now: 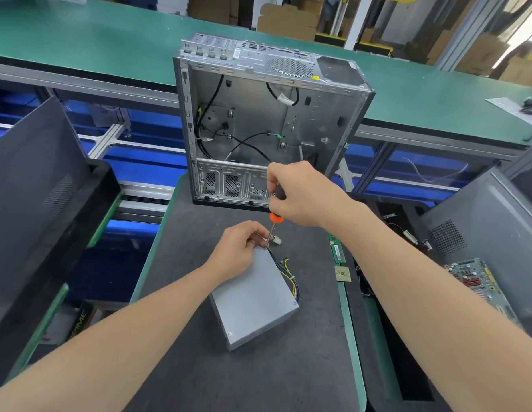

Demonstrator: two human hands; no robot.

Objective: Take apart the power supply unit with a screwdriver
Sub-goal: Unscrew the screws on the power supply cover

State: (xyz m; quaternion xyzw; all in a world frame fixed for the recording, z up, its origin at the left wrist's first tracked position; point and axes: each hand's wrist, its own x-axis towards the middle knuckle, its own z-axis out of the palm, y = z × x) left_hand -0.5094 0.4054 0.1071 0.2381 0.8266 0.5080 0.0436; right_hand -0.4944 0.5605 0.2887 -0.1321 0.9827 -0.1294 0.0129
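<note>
An open computer case (259,114) stands at upper centre, just beyond the hands. A memory stick (337,251) and a chip (342,273) lie at the right edge of the grey mat (199,367). The black bin (407,212) at right holds a circuit board (478,281). The power supply (253,298) lies mid-mat. The left hand (238,248) grips its far corner, and the right hand (300,194) grasps the screwdriver (273,224), tip on that corner.

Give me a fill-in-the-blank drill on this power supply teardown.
The right grip holds the black-handled screwdriver, whose collar is ___.
The left grip steadies the grey metal power supply box at its ___ corner.
The open silver computer case stands ___ the box.
Missing: orange; far; behind.
</note>
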